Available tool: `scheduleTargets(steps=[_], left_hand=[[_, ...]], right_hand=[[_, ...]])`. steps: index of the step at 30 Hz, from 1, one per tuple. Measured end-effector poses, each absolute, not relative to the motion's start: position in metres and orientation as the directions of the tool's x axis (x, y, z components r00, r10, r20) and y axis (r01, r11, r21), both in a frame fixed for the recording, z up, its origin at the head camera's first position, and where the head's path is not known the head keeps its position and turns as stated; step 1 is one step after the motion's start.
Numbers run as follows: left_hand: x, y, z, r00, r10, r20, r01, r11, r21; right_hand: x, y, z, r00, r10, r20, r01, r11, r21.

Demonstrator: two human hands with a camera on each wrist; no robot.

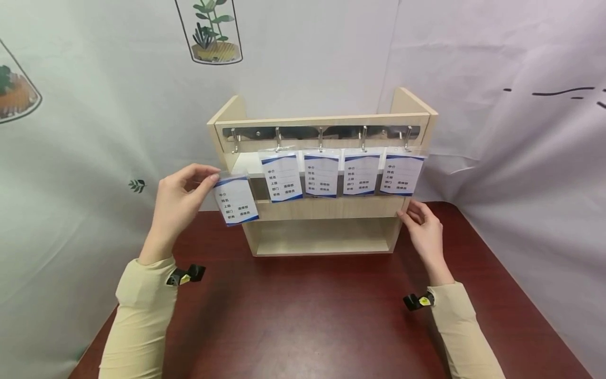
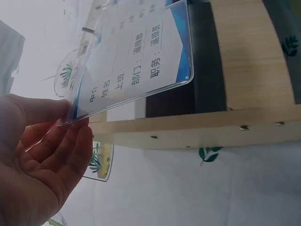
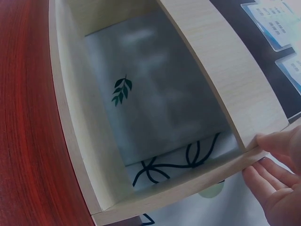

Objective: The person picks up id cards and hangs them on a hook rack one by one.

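Note:
My left hand (image 1: 182, 195) pinches a clear-sleeved name badge (image 1: 235, 201) by its top left corner, thumb in front. The badge tilts below the leftmost hook (image 1: 235, 142) of a metal hook rail (image 1: 295, 132), and that hook is bare. In the left wrist view, the thumb and fingers (image 2: 70, 160) hold the corner of the sleeve. Several matching badges (image 1: 322, 175) hang in a row from the other hooks. Low on the right, my right hand (image 1: 426, 231) grips the side edge of the wooden shelf (image 1: 331, 209), thumb on the front and fingers along the outer side.
The shelf stands on a dark red table (image 1: 303, 316), with an open lower compartment (image 1: 324, 237). Behind it hangs a pale cloth (image 1: 322, 58) printed with plants. Dark wrist straps (image 1: 187, 275) with small cameras sit over both sleeves.

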State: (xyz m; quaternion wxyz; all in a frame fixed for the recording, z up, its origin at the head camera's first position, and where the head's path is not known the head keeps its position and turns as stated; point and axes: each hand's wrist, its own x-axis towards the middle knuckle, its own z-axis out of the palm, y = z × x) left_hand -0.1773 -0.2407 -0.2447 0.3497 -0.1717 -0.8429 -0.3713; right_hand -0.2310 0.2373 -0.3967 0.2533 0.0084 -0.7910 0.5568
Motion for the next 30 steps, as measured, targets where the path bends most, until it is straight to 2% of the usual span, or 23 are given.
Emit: scheduleTargets(steps=[12, 30], left_hand=[[-0.187, -0.227, -0.226, -0.668, -0.014, 0.744, 0.580, 0.616, 0.533], [-0.204, -0.217, -0.222, -0.654, -0.078, 0.753, 0.576, 0.594, 0.562]], right_hand=[[-0.228, 0.237, -0.394, -0.880, 0.268, 0.393, -0.291, 0.350, -0.890], [-0.230, 0.238, -0.395, -0.879, 0.266, 0.396, -0.281, 0.382, -0.880]])
